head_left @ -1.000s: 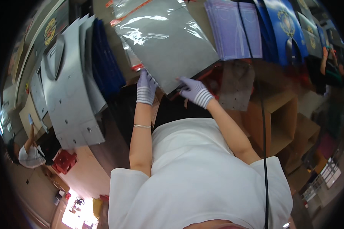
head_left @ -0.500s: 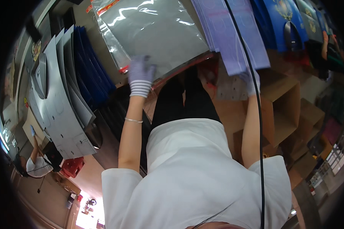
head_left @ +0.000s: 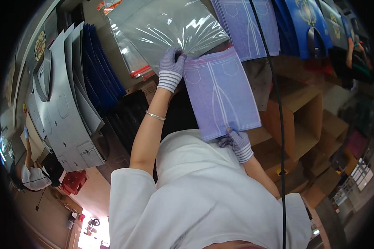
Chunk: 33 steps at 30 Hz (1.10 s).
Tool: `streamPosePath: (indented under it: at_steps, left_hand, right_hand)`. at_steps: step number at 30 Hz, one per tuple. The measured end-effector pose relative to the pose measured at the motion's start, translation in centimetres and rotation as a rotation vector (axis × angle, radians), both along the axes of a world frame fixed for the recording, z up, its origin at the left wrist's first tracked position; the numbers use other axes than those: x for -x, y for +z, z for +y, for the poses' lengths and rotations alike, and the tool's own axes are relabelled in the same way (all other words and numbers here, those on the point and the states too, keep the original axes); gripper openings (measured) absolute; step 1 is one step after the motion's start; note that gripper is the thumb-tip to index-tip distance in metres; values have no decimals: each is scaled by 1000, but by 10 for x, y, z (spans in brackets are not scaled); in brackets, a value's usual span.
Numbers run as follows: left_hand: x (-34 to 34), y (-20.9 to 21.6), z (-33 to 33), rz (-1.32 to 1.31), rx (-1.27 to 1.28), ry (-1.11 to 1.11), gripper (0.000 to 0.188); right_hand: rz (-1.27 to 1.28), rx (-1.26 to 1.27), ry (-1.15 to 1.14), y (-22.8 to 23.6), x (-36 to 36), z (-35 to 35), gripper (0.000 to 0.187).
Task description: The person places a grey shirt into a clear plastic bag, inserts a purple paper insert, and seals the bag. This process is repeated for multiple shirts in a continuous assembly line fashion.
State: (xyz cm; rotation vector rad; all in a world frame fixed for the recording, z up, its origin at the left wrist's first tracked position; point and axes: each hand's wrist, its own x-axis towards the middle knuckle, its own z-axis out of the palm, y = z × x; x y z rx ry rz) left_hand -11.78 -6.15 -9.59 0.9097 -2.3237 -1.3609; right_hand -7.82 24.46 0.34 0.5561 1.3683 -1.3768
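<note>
Tabletop (head_left: 107, 41) reaches away past the left hand (head_left: 170, 66) and right hand (head_left: 239, 143). Shiny, grey-looking plastic bags (head_left: 174, 29) lie on it just beyond the left hand; a stack of purple panels (head_left: 250, 31) rests beyond the right. One trouser-print panel (head_left: 222, 91) slants between the hands, its top edge beside the bags. The left pinches the bags' near edge; whether it touches the panel, I can't tell. The right grips the panel's bottom edge. A silver bangle (head_left: 155, 115) circles the left wrist.

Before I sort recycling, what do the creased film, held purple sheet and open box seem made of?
Creased film: glossy plastic, by its glare and wrinkles. Purple sheet: maybe matte card, flat without glare; plastic possible. Open box: likely matte cardboard, plain brown walls.
</note>
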Motion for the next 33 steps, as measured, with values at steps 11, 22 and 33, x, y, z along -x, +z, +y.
streamPosePath:
  at_steps: [11, 22, 33]
  left_hand:
    - [8, 25, -6, 69, 2, 57, 21]
    - [18, 48, -18, -33, -67, -2, 25]
    - [21, 37, -11, -172, -106, -65, 24]
  right_hand:
    - [617, 10, 342, -5, -32, -7, 23]
    - [546, -142, 137, -4, 18, 11, 21]
    - [285, 35, -158, -17, 22, 4, 29]
